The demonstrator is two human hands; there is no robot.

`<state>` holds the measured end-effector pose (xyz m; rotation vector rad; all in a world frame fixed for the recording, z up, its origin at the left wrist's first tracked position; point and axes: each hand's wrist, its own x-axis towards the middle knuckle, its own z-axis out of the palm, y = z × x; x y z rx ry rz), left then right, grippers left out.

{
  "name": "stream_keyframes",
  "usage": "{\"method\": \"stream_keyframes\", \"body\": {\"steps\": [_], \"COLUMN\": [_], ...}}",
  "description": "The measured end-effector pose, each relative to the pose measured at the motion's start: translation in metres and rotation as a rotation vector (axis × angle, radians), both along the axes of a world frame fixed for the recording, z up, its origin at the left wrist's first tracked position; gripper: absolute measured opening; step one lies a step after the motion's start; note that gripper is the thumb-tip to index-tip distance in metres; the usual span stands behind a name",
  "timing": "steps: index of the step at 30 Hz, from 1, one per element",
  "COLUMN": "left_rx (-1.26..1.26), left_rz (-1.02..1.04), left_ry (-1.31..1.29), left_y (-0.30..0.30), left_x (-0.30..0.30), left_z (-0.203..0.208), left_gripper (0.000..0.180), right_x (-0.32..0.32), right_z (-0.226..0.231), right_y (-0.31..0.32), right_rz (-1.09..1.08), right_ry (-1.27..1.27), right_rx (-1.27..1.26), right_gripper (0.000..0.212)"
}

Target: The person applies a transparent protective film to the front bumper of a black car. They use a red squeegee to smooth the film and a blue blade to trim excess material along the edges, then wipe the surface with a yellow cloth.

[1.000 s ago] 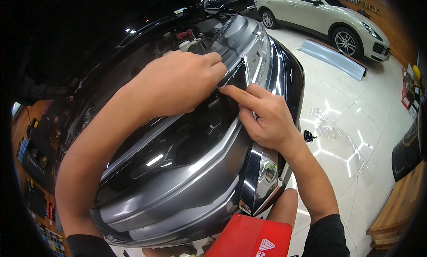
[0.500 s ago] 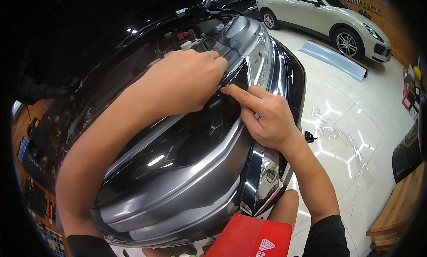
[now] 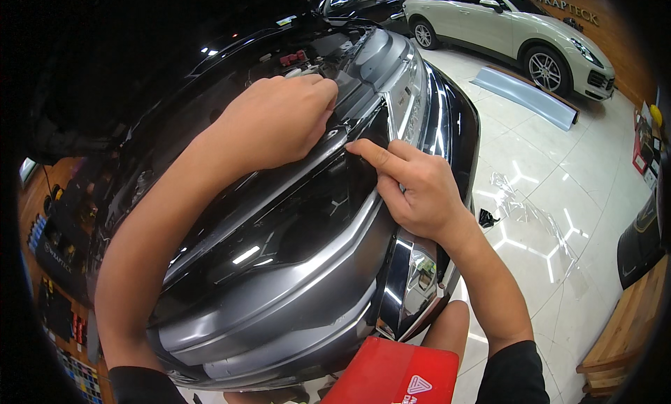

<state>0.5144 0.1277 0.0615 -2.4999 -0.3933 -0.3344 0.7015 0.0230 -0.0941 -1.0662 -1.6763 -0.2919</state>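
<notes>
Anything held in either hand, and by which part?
Left hand: cannot tell, its fingertips are hidden. Right hand: no held thing visible; its index fingertip is at the glossy black curved panel.

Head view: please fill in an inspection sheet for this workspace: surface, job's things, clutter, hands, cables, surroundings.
Surface: front of a dark car.
Job's things: glossy black panel with light reflections.
Clutter: crumpled clear film and a black scrap on the floor.
Left hand: curled; anything inside is hidden.
Right hand: index finger extended to the panel's upper edge.
Cables: nothing clearly seen.
Surroundings: pale car, bluish-grey strip on the floor, red item at the lower edge.
</notes>
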Motion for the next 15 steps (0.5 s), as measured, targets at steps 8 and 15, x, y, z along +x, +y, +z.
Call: {"method": "stream_keyframes", "body": {"steps": [8, 15], "left_rx": [0.018, 0.191], "left_rz": [0.47, 0.806], "left_ry": [-0.166, -0.361], "left_y": [0.037, 0.11], "left_x": [-0.014, -0.178], "left_z": [-0.001, 0.074], "left_gripper": [0.013, 0.024], "right_x": [-0.003, 0.006], "right_z": [-0.001, -0.007], "right_y": [-0.003, 0.003], "right_rz": [0.024, 0.051], "right_ry": [0.03, 0.101], "right_rx": [-0.003, 0.116], "right_gripper": [0.054, 0.058]}}
